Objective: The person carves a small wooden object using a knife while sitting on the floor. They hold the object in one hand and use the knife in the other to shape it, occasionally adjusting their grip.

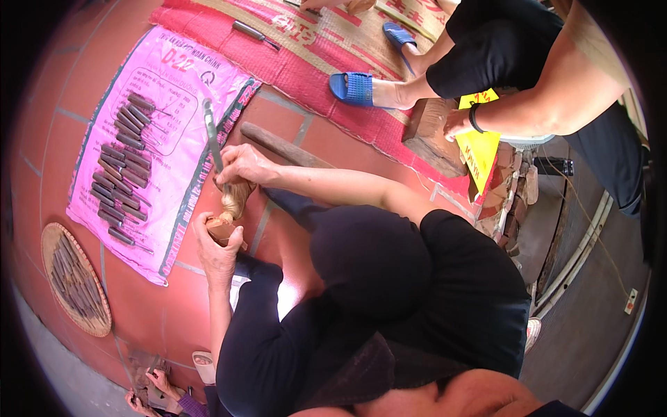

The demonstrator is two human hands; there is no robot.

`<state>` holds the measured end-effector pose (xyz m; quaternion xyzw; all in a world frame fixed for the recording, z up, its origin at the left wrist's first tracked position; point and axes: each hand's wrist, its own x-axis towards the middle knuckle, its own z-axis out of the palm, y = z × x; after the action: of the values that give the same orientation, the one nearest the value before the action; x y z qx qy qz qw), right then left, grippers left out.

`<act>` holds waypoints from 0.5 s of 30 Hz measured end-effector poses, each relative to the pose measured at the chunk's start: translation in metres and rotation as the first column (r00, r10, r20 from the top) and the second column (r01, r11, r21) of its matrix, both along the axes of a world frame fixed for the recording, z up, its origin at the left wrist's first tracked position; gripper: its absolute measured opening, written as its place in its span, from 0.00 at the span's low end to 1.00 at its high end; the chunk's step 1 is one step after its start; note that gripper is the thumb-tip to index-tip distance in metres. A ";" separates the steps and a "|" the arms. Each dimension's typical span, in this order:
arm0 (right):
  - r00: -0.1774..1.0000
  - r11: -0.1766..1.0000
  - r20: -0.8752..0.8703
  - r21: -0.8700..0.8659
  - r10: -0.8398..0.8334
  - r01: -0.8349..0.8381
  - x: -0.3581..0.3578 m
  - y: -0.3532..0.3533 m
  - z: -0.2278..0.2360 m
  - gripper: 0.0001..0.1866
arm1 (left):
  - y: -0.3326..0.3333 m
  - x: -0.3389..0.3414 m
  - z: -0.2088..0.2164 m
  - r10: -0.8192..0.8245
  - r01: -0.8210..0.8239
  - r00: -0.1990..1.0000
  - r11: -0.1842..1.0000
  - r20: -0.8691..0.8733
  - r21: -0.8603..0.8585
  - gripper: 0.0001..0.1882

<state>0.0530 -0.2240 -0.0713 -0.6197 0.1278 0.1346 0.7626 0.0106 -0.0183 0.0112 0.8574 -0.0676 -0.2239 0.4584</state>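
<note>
Though aslant, carved wood (235, 201), blocky end (221, 230) lower-left

Bare floor (154, 313) lies open between my left forearm (219, 316) and the round tray (48, 247). A wooden stick (292, 144) blocks just beyond my right hand (244, 165).

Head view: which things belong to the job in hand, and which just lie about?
In use:
carved wood, in the left hand
long flat tool, in the right hand

Apparently lying about:
dark-handled tools on the pink sack
wooden bar
round basket
</note>
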 end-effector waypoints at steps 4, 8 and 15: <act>0.994 0.994 -0.092 0.081 -0.066 0.074 0.003 -0.002 0.003 0.11 | 0.007 -0.001 -0.011 0.005 -0.005 0.999 1.000 0.035 0.005 0.32; 1.000 0.997 0.030 0.071 0.005 -0.007 -0.003 0.009 0.017 0.11 | 0.006 0.000 -0.010 0.002 -0.002 0.999 1.000 0.050 0.015 0.32; 0.987 0.991 -0.130 0.088 -0.091 0.103 0.003 0.000 0.008 0.10 | 0.007 -0.002 -0.007 -0.028 0.025 0.997 0.999 0.073 0.042 0.32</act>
<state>0.0563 -0.2241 -0.0631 -0.5664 0.1992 0.1418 0.7870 0.0085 -0.0110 0.0039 0.8734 -0.0909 -0.1997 0.4347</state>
